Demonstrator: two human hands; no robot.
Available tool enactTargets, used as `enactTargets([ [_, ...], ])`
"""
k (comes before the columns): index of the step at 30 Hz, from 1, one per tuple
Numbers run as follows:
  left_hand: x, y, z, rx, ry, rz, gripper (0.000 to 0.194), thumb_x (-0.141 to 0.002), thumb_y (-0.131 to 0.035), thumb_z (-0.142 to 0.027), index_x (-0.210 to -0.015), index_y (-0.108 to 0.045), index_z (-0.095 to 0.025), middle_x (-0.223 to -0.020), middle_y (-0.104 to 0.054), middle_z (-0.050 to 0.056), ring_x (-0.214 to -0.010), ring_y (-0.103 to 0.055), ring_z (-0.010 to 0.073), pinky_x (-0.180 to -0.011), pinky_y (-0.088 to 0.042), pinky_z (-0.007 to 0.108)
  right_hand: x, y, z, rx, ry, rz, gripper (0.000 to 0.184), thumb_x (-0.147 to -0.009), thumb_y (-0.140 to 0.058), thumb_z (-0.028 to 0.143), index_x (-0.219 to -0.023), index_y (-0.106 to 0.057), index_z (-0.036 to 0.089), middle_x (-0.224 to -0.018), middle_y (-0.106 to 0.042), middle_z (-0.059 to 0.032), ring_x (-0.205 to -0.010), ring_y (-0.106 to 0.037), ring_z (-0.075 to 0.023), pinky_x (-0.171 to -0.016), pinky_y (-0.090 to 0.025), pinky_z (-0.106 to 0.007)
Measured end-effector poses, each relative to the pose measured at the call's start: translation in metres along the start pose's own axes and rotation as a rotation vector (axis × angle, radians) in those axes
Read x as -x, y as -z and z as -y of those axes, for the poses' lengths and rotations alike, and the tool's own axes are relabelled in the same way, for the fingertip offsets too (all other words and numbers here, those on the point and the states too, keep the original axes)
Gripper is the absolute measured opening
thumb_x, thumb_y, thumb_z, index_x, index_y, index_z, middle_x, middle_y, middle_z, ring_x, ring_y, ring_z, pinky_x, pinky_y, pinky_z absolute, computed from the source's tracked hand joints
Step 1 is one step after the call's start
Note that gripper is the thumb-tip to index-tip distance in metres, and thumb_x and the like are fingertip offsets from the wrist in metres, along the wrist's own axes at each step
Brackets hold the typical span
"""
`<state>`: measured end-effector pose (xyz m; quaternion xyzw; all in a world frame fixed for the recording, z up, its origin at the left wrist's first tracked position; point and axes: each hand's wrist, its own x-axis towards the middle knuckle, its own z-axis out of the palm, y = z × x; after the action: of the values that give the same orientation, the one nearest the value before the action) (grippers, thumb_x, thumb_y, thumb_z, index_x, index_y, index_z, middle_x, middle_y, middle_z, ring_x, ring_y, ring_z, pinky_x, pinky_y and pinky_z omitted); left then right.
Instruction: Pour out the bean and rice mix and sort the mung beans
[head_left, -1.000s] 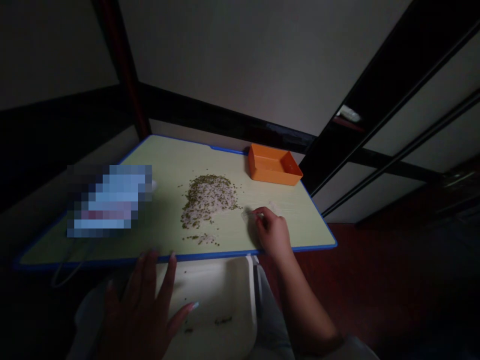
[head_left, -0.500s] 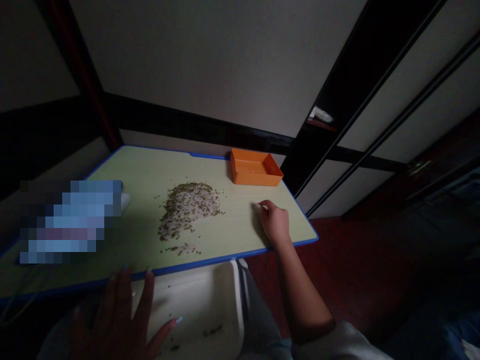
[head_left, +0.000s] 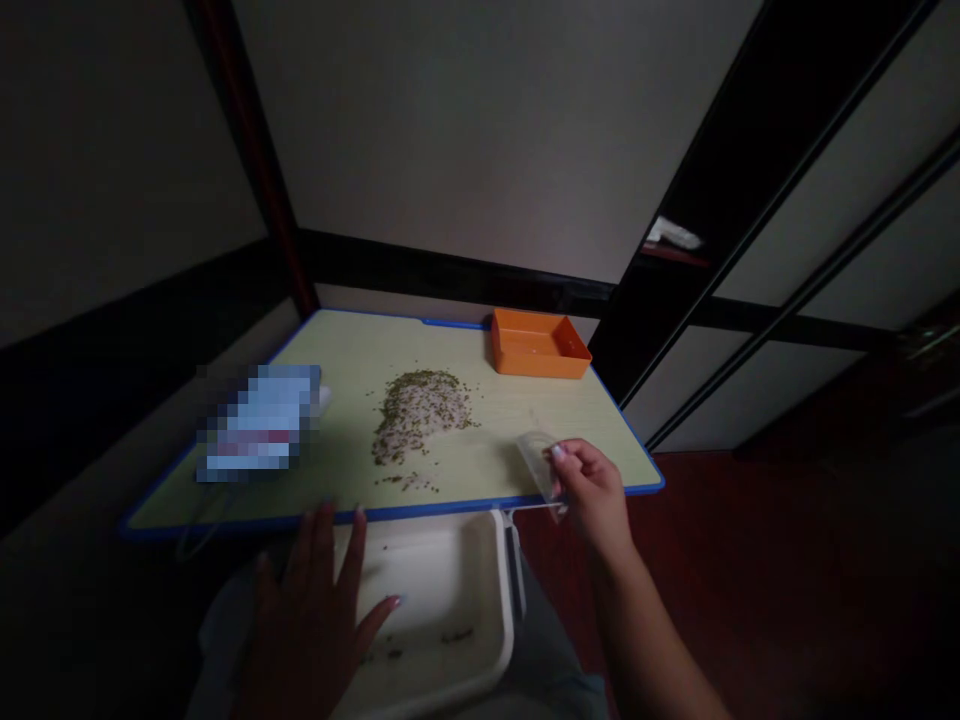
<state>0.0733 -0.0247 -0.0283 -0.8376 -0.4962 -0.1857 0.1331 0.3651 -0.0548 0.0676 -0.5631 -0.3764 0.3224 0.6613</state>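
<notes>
In my right hand (head_left: 596, 490) is a thin, clear plastic piece (head_left: 536, 465), shaped like a protractor, pinched between thumb and fingers. It is tilted over the front right of the yellow-topped table (head_left: 480, 340). To its left lies a loose pile of small green beans and pale grains (head_left: 424, 410), with a smaller scatter (head_left: 409, 482) nearer the front edge. My left hand (head_left: 307, 590) is open, fingers spread, fingertips at the table's blue front edge. Below that edge, partly covered by this hand, a white tub (head_left: 442, 570) holds a few dark bits.
An orange open box (head_left: 540, 358) stands at the back right of the table. At the left lies a blurred-out blue and white item (head_left: 259, 420) with a loop of cord. A pale wall rises behind, and dark red floor (head_left: 720, 540) shows at the right.
My right hand has drawn back toward the front edge and lifted the clear plastic piece, now tilted up. My left hand stays spread at the edge. The view swung right, then back left.
</notes>
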Motion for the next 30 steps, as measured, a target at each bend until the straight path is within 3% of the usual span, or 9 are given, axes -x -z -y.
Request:
enactTargets([
  [2,0.001,-0.002,0.002,-0.027,0.001,0.002,0.082,-0.086,-0.042,-0.047,-0.152,-0.004,-0.013,-0.164,-0.002,0.027,-0.153,-0.005,0.0406,-0.115,-0.017,0.073,0.022,-0.005,-0.01,-0.104,-0.084,0.092,0.044,-0.082,-0.067,0.057,-0.063,-0.052,0.02,-0.044,-0.047,0.0067,-0.041,-0.037,-0.0074,-0.046,-0.03,-0.021],
  [4,0.001,-0.004,0.004,-0.052,-0.004,0.008,0.088,-0.084,-0.047,-0.051,-0.152,-0.006,-0.013,-0.164,-0.004,0.028,-0.153,-0.008,0.0417,-0.115,-0.019,0.072,0.042,-0.011,-0.026,-0.123,-0.154,0.189,0.048,-0.084,-0.063,0.061,-0.063,-0.05,0.02,-0.045,-0.05,0.0055,-0.042,-0.038,-0.0077,-0.047,-0.031,-0.021],
  [9,0.001,-0.002,0.005,-0.082,-0.005,0.018,0.093,-0.078,-0.057,-0.052,-0.151,-0.015,-0.013,-0.162,-0.011,0.03,-0.149,-0.021,0.0452,-0.113,-0.023,0.072,0.066,-0.024,-0.065,-0.046,-0.142,0.177,0.055,-0.08,-0.064,0.068,-0.058,-0.046,0.02,-0.052,-0.049,0.0049,-0.05,-0.04,-0.0085,-0.054,-0.033,-0.022],
  [15,0.011,0.004,-0.005,-0.07,0.023,0.057,0.084,-0.08,-0.058,-0.045,-0.15,-0.021,-0.018,-0.163,-0.016,0.025,-0.15,-0.024,0.0401,-0.115,-0.021,0.07,0.066,-0.036,-0.073,-0.013,-0.137,0.326,0.055,-0.08,-0.06,0.071,-0.061,-0.045,0.022,-0.052,-0.051,0.0047,-0.051,-0.045,-0.0105,-0.057,-0.036,-0.025],
  [20,0.016,0.005,-0.012,-0.06,0.022,0.146,0.079,-0.076,-0.063,-0.037,-0.147,-0.03,-0.028,-0.163,-0.022,0.017,-0.151,-0.022,0.0358,-0.118,-0.014,0.068,0.061,-0.038,-0.073,0.103,-0.116,0.37,0.061,-0.075,-0.059,0.076,-0.056,-0.04,0.022,-0.051,-0.043,0.0064,-0.051,-0.036,-0.0091,-0.054,-0.029,-0.024],
  [24,0.014,0.006,-0.011,-0.057,0.046,0.214,0.077,-0.076,-0.063,-0.036,-0.146,-0.031,-0.031,-0.164,-0.022,0.015,-0.152,-0.021,0.0342,-0.119,-0.012,0.067,0.055,-0.037,-0.076,0.117,-0.165,0.438,0.061,-0.076,-0.055,0.079,-0.057,-0.04,0.023,-0.048,-0.048,0.0059,-0.048,-0.036,-0.009,-0.053,-0.03,-0.024],
  [30,0.013,0.019,-0.009,-0.067,0.129,0.302,0.096,-0.06,-0.074,-0.045,-0.145,-0.031,-0.034,-0.165,-0.014,0.014,-0.153,-0.009,0.0424,-0.115,-0.008,0.075,0.052,-0.047,-0.083,0.162,-0.161,0.487,0.059,-0.078,-0.053,0.078,-0.059,-0.044,0.023,-0.047,-0.052,0.0041,-0.045,-0.039,-0.0097,-0.051,-0.032,-0.024],
])
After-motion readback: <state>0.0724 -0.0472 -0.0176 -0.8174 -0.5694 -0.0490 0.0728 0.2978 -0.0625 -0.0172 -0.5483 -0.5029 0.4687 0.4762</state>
